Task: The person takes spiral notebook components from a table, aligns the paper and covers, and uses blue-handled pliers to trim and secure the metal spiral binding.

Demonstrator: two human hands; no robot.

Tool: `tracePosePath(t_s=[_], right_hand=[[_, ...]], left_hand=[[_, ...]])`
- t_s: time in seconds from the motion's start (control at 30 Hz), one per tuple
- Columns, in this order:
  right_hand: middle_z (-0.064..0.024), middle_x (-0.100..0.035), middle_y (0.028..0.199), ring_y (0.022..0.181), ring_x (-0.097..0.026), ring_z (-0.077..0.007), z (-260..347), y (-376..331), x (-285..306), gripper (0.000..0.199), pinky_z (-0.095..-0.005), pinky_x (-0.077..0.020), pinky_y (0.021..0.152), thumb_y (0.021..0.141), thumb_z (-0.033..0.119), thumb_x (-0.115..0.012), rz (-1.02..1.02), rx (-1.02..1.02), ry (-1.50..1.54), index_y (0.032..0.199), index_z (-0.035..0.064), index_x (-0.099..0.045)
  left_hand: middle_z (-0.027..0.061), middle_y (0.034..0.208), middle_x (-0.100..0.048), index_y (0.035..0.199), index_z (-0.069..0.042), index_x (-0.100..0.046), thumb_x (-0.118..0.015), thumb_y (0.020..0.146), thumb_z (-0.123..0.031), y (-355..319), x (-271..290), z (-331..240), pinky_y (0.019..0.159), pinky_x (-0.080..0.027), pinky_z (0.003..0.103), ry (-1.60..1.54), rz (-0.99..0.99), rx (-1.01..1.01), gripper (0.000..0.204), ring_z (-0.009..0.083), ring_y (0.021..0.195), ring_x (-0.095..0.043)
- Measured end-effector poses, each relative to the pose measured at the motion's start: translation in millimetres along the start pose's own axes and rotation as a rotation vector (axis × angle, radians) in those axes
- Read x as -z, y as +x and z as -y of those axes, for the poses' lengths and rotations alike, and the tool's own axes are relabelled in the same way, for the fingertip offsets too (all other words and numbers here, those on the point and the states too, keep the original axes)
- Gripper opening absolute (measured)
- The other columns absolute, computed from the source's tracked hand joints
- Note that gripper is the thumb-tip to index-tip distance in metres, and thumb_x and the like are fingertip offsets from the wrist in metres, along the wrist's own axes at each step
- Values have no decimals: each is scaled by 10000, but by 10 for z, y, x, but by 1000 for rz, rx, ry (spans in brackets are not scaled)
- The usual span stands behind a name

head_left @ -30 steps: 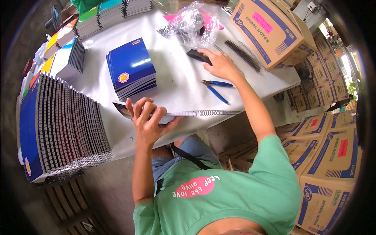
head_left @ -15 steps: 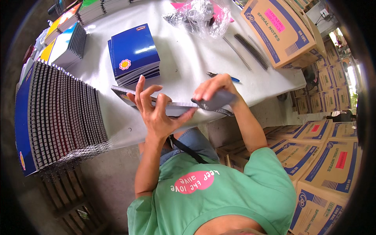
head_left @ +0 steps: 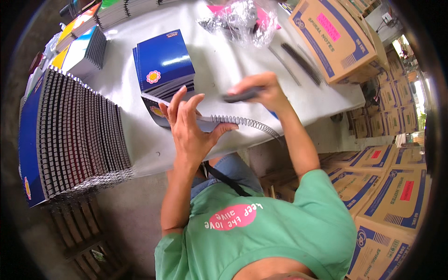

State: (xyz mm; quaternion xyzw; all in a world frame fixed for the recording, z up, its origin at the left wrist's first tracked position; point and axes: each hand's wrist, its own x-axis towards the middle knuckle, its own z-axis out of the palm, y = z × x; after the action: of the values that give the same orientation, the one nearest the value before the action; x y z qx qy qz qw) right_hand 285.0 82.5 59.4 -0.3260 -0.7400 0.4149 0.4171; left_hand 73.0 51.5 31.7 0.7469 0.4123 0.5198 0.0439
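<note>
My left hand [head_left: 189, 128] grips a small notebook [head_left: 156, 111] with a blue flowered cover, held on edge near the table's front. A dark wire spiral [head_left: 254, 123] runs through part of its edge, and the loose end curves off to the right. Above that coil, my right hand [head_left: 268, 91] is closed on a dark, flat, elongated object [head_left: 243, 94], blurred by motion so its kind is unclear. It is apart from the notebook. Just behind the notebook, blue notebooks [head_left: 163, 58] lie in a stack.
Spiral-bound notebooks [head_left: 84, 130] stand in a long row at the left. Loose spirals [head_left: 301, 63] lie beside a cardboard box [head_left: 331, 39] at the back right. Crumpled clear plastic [head_left: 242, 21] sits at the back. More boxes [head_left: 392, 186] are stacked right of the table [head_left: 219, 70].
My right hand has lifted the dark object up and away from the notebook's edge, uncovering the coil. The left hand's hold on the notebook remains.
</note>
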Motion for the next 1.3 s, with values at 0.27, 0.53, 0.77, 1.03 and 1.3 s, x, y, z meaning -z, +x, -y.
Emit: tracePosePath(t_s=[0.27, 0.53, 0.77, 1.03, 1.3], right_hand=[[-131, -701, 890, 860, -668, -183, 89, 77, -122, 362, -274, -512, 800, 606, -172, -587, -121, -89, 207, 910, -13, -703], [-137, -699, 832, 779, -667, -189, 45, 319, -234, 247, -292, -534, 733, 630, -101, -636, 51, 62, 202, 850, -19, -712], [-122, -704, 841, 763, -665, -155, 31, 499, -289, 329, -294, -534, 709, 592, -121, -634, 58, -14, -207, 889, -5, -713], [-91, -709, 872, 788, -636, -108, -65, 591, -409, 321, -245, -507, 720, 637, -90, -653, -59, -161, 113, 936, 9, -716], [-119, -706, 870, 768, -650, -135, 72, 819, -510, 365, -258, -509, 730, 626, -100, -608, 102, 5, 9, 944, 40, -721]], left_hand=[[39, 829, -559, 882, -100, -618, -871, 422, -453, 192, 338, 209, 1020, -267, 499, 295, 55, 15, 633, 275, 1119, -494], [106, 1006, -495, 642, -42, -534, -860, 371, -479, 228, 351, 445, 889, -410, 448, 141, -21, -56, 609, 323, 1069, -468], [155, 1157, -438, 637, -23, -514, -862, 377, -481, 241, 357, 470, 941, -381, 479, 51, -43, -83, 631, 375, 1158, -429], [163, 1202, -401, 745, -35, -497, -881, 349, -477, 205, 362, 561, 874, -454, 433, -73, -55, 66, 707, 338, 1124, -419], [123, 1095, -353, 961, -67, -295, -915, 327, -449, 89, 201, 763, 888, -437, 385, -332, -167, 313, 966, 264, 1093, -421]])
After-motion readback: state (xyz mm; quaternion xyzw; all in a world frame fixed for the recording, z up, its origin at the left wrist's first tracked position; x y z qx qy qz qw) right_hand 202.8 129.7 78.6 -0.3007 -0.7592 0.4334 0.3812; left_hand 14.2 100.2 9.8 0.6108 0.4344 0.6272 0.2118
